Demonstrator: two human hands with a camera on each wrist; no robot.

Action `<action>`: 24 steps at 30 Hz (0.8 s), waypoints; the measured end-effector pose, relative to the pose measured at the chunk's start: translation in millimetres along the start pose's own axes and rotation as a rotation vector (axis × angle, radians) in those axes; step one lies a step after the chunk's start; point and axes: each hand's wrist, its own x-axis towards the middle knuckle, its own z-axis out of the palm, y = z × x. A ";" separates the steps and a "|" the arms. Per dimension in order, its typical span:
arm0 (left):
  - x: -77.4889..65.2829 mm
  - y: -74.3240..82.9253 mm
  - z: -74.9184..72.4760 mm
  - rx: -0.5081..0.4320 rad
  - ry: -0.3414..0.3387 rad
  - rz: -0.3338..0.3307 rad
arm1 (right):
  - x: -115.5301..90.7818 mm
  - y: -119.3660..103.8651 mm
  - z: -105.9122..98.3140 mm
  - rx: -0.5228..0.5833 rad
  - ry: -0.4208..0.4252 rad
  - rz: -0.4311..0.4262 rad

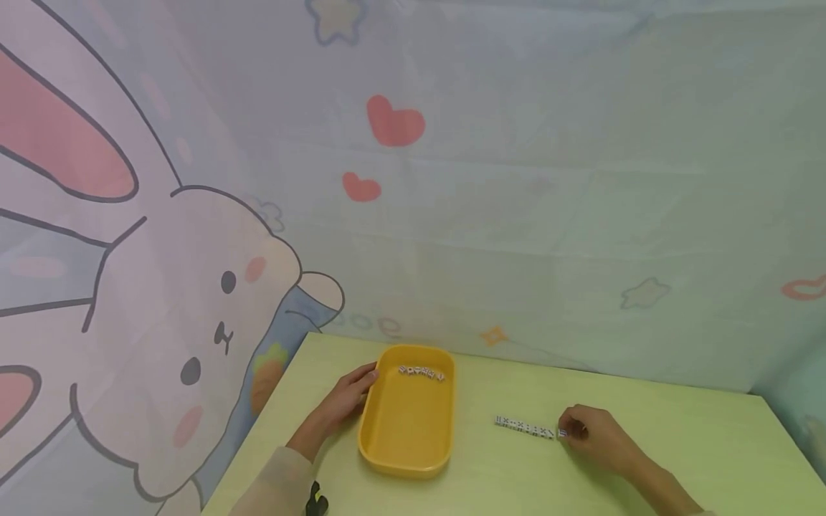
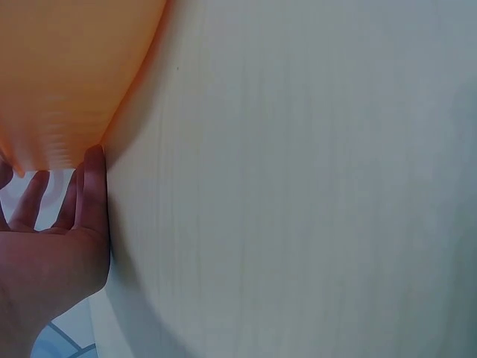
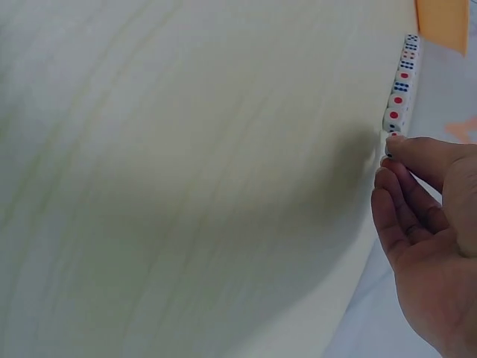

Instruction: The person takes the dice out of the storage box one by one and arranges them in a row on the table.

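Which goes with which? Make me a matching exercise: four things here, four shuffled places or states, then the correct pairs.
1. Left hand
2. Right hand
3. Longer row of dice
4. Shorter row of dice

A. Lined up on the tabletop
B. Inside the yellow tray, near its far end
C. Touching the tray's side
D. Pinching a die

Pairs: 1-C, 2-D, 3-A, 4-B

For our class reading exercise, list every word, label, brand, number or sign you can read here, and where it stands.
Words, labels, brands, numerals: none clearly readable.
Backdrop: faint lettering, too blurred to read for sure.
Row of dice: dot pips, some faces showing a single red one.
Dice in the yellow tray: pips too small to read.
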 end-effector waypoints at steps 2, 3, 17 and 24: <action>1.4 0.1 0.8 -0.002 0.005 0.002 | 1.6 2.9 0.8 -0.008 -0.001 0.004; 2.0 0.3 1.2 -0.002 0.008 0.003 | 2.6 4.4 1.1 -0.010 -0.007 0.010; 4.9 -0.9 2.8 -0.022 0.007 0.002 | 8.8 8.8 4.0 -0.010 -0.036 0.033; 3.6 1.9 2.1 -0.027 -0.011 0.007 | 15.2 4.9 1.6 -0.046 -0.041 0.041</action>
